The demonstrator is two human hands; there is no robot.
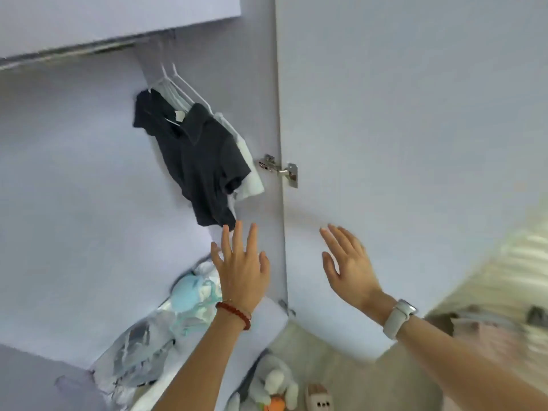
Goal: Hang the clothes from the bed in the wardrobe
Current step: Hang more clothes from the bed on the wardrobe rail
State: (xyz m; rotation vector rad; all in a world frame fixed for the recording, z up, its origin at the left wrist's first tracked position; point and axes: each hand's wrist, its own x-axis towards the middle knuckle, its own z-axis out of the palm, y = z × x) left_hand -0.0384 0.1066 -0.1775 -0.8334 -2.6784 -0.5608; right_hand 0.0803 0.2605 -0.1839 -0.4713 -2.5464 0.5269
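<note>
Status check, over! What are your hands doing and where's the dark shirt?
Left hand and right hand open, holding nothing. Dark shirt on a hanger in the wardrobe. Door open, nothing blocking.

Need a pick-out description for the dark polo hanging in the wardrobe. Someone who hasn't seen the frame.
Start at the open wardrobe door with its metal hinge. Just left of the hinge, a few garments hang on white hangers inside the wardrobe. The dark polo shirt is the frontmost one, above the open left hand; it is the only dark, collared piece, the white garment behind it being pale.
</note>
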